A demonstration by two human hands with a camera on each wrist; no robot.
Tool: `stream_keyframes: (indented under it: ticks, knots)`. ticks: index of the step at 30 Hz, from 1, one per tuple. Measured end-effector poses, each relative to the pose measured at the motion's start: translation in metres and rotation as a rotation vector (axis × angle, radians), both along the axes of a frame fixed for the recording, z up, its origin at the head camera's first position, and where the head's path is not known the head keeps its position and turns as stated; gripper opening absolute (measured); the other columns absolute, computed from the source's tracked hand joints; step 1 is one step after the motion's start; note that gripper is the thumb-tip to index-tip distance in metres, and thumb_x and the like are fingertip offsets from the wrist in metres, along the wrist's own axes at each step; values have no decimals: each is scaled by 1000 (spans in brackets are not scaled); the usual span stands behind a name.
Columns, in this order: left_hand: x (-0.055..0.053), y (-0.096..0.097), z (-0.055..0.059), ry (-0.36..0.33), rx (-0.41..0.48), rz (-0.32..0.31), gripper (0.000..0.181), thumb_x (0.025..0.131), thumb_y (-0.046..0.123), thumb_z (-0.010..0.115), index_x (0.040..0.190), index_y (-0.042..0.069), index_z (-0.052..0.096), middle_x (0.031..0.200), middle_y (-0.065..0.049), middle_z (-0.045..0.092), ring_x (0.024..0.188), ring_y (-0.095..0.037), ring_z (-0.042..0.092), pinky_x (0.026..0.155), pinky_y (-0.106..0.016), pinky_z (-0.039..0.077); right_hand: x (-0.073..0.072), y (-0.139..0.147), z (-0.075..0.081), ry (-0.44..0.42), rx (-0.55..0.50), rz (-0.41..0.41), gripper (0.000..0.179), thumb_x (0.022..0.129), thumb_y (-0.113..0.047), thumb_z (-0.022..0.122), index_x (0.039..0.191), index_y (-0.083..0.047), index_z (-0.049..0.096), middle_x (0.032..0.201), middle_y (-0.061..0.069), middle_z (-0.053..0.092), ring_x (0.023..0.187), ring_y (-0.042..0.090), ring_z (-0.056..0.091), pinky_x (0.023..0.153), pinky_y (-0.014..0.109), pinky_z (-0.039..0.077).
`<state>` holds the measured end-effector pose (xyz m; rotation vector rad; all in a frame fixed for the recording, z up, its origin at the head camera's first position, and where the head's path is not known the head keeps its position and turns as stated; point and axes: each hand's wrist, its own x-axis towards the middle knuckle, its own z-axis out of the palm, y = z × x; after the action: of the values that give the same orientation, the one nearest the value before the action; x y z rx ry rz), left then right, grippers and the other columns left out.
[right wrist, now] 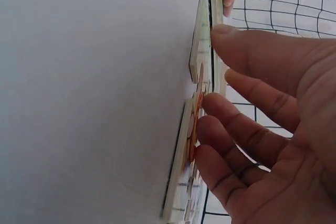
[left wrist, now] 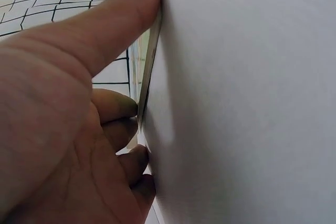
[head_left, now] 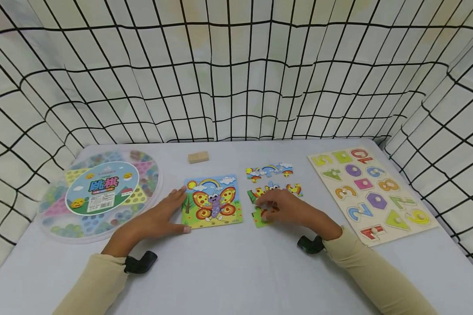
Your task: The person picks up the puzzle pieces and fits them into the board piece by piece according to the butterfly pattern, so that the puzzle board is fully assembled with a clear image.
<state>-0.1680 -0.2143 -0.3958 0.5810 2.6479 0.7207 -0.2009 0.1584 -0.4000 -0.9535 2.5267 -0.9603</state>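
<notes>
On the white table lies a square butterfly puzzle (head_left: pixel 213 200) with its picture whole. My left hand (head_left: pixel 159 214) rests at its left edge, thumb and fingers spread. In the left wrist view those fingertips (left wrist: pixel 137 169) meet the table by the board's rim. Right of the board are loose puzzle pieces (head_left: pixel 270 169) of a like picture, partly grouped in rows. My right hand (head_left: pixel 285 208) bends over the lower ones and hides some. The right wrist view has its fingers curled at a small orange puzzle piece (right wrist: pixel 195 121), tilted above a flat one.
A round Chinese checkers box (head_left: pixel 102 188) with coloured marbles stands at left. A wooden block (head_left: pixel 198 157) lies behind the butterfly board. At right is a wooden number and shape board (head_left: pixel 368 192). Black wire mesh (head_left: pixel 236 78) encloses the table's back and sides.
</notes>
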Motion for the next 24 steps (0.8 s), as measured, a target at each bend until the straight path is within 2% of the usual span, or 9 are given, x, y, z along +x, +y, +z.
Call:
stream_keyframes:
  ticks: [4,8,13,16,24]
  knots:
    - [-1,-1,2,-1,-6,3,103,84,49,72,153,-2,17,162,-15,4,145,-41,-1,112,-62,10,5,-3,0,55,49,1,34,85,-11,76,118,-10,69,118,-2,62,109,16,52,91,34,46]
    - [-3,0,3,-1,-10,4,102,83,49,73,154,-1,18,162,-13,4,146,-39,-2,112,-61,10,8,-4,2,85,123,-16,40,86,-12,75,125,-11,66,125,1,57,116,19,47,95,36,45]
    - [-2,0,4,-5,-16,16,103,83,49,73,153,-2,18,162,-14,5,146,-40,-1,112,-62,11,8,-7,3,117,149,35,46,88,-10,71,132,-6,61,125,7,53,113,21,46,91,36,45]
    - [-2,0,3,-9,-5,15,103,83,49,73,153,-2,18,162,-15,5,145,-41,0,112,-62,11,8,-8,2,108,148,47,46,89,-7,70,134,-5,59,124,8,53,109,20,46,87,34,46]
    - [-1,1,1,-2,-3,8,102,83,49,73,153,-3,19,161,-16,7,145,-42,0,111,-62,12,9,-8,2,73,152,27,46,87,-5,70,132,-7,61,119,5,52,96,15,48,80,29,47]
